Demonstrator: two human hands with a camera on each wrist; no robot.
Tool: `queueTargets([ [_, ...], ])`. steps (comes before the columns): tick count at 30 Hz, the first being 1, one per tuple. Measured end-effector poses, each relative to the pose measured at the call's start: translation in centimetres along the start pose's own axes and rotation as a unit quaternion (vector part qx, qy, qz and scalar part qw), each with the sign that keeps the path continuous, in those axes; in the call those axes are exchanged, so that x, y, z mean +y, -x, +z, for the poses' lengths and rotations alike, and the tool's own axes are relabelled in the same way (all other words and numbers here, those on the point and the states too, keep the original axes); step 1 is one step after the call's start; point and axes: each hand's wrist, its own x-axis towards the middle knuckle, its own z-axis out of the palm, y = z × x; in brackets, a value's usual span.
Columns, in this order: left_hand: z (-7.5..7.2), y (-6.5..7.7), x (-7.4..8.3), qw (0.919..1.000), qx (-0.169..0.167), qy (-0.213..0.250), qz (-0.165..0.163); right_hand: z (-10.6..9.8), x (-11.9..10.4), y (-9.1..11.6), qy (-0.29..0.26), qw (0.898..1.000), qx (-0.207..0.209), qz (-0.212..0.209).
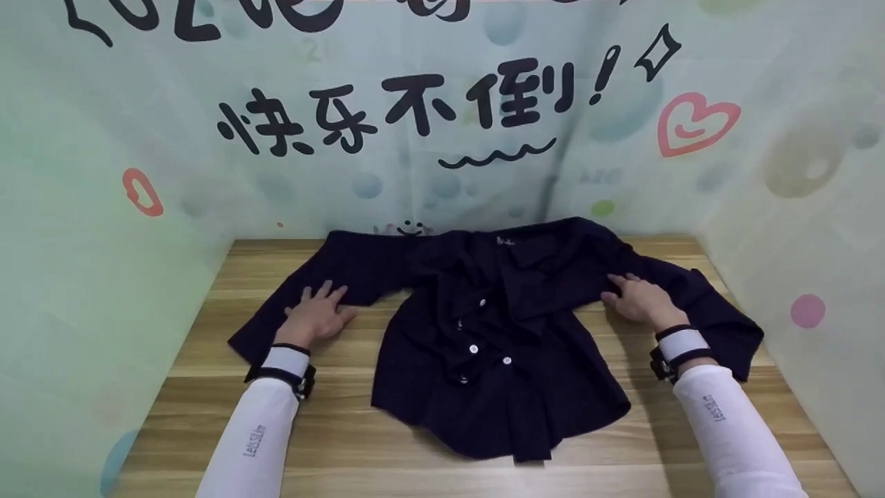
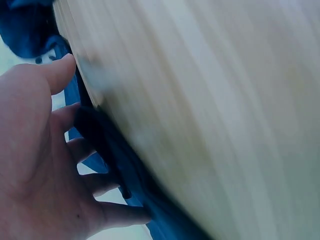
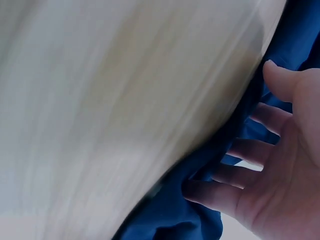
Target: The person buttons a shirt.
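A dark navy button-up shirt (image 1: 429,360) lies spread on the wooden table, its front up and white buttons showing, the collar toward the back wall. Its left-hand sleeve (image 1: 359,266) reaches out to the left and the other sleeve (image 1: 712,311) bends down at the right. My left hand (image 1: 318,317) rests with spread fingers on the left-hand sleeve. On the right, my right hand (image 1: 643,301) touches the other sleeve near the shirt's body, fingers extended. Both wrist views show the fingertips against the blue-looking cloth, the left hand (image 2: 45,150) and right hand (image 3: 280,165) with fingers apart.
The wooden table (image 1: 332,443) has a printed cloth backdrop (image 1: 429,187) behind it and light walls on both sides. The shirt's collar edge lies close to the backdrop. White sleeves and wrist straps cover my forearms.
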Motion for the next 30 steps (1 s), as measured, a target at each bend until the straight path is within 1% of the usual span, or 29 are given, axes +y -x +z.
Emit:
queueTargets([
  [4,-0.2,-0.1,-0.9,0.9999,0.005,0.003,-0.014,-0.8,1.2,-0.1,-0.014,1.0,-0.021,0.018],
  [7,-0.4,-0.1,-1.4,0.9996,0.014,0.0,-0.024,-1.1,1.9,-0.3,-0.023,0.998,-0.036,0.036],
  [10,-0.5,-0.1,-1.9,0.9992,0.022,0.004,-0.034,-1.1,2.4,-0.6,-0.031,0.998,-0.04,0.045],
  [13,-0.5,-0.1,-1.9,0.9988,0.03,0.007,-0.037,-1.0,2.3,-0.7,-0.039,0.997,-0.043,0.043],
  [15,-0.4,-0.2,-1.5,0.9987,0.037,0.007,-0.035,-1.0,1.9,-0.4,-0.037,0.998,-0.045,0.037],
  [18,-0.1,-0.3,-0.2,0.998,0.06,0.005,-0.021,-1.4,0.7,0.4,-0.03,0.999,-0.034,0.024],
  [20,0.4,-0.3,1.1,0.9972,0.074,-0.003,-0.004,-1.7,-0.6,1.1,-0.022,1.0,-0.008,0.011],
  [23,1.1,0.1,3.8,0.9945,0.099,0.0,0.033,-1.7,-2.9,2.4,-0.022,0.998,0.044,-0.025],
  [25,1.5,0.4,5.9,0.9909,0.115,0.019,0.067,-1.5,-4.5,3.3,-0.022,0.996,0.071,-0.05],
  [27,1.7,0.7,7.9,0.9852,0.134,0.049,0.094,-1.2,-5.9,4.0,-0.016,0.993,0.09,-0.076],
  [29,2.5,1.0,9.4,0.9805,0.147,0.074,0.108,-0.2,-7.2,4.7,-0.021,0.991,0.092,-0.09],
  [30,2.9,1.1,9.8,0.9795,0.152,0.074,0.109,0.3,-7.6,5.0,-0.024,0.991,0.095,-0.096],
])
